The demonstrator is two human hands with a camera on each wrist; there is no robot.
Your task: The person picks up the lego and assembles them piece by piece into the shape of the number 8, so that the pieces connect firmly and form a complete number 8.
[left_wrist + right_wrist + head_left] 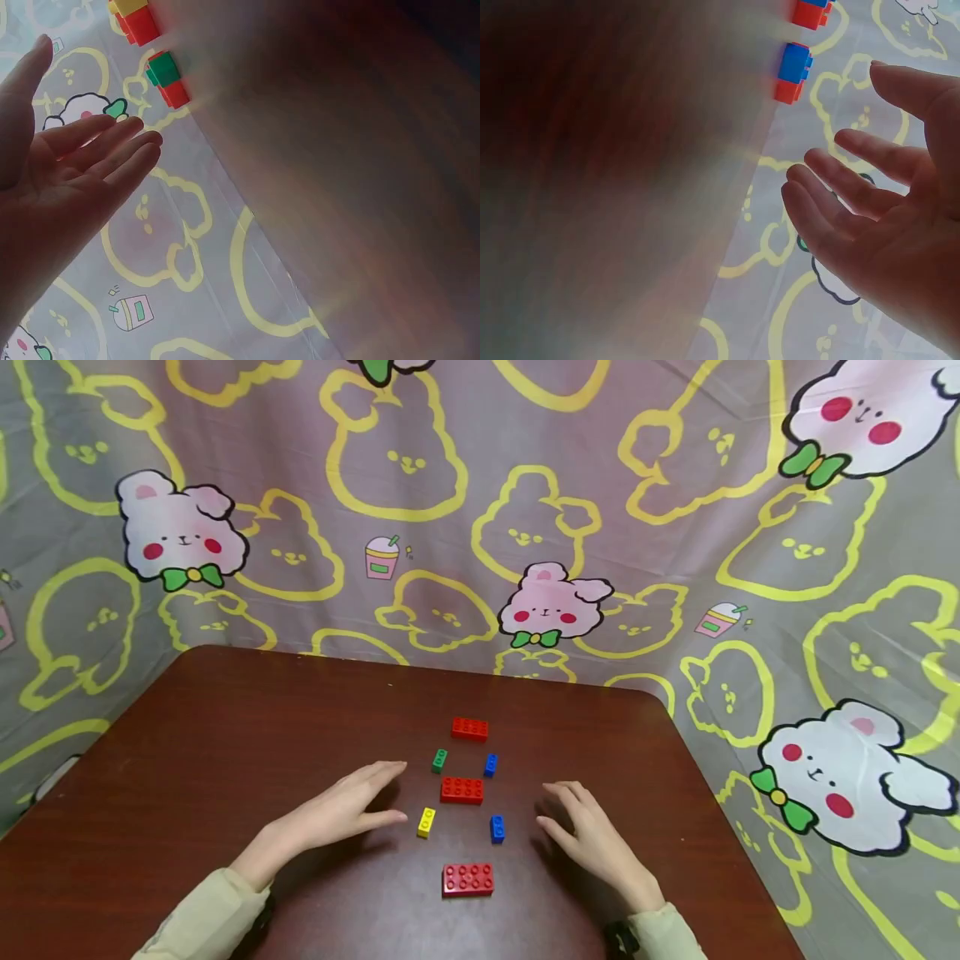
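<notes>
Three red building bricks lie in a column on the table: a far red brick (470, 729), a middle red brick (462, 791) and a near red brick (468, 880). Between the far and middle ones sit a small green brick (439, 761) and a small blue brick (491, 765). A yellow brick (426, 822) and another blue brick (497, 828) lie between the middle and near ones. My left hand (341, 810), fingers extended and holding nothing, is left of the yellow brick. To the right of the nearer blue brick, my right hand (592, 839) has relaxed, slightly bent fingers around nothing.
The dark brown table (247, 718) has rounded far corners. Behind it and along its right side hangs a grey curtain (442, 443) printed with cartoon rabbits and drink cups.
</notes>
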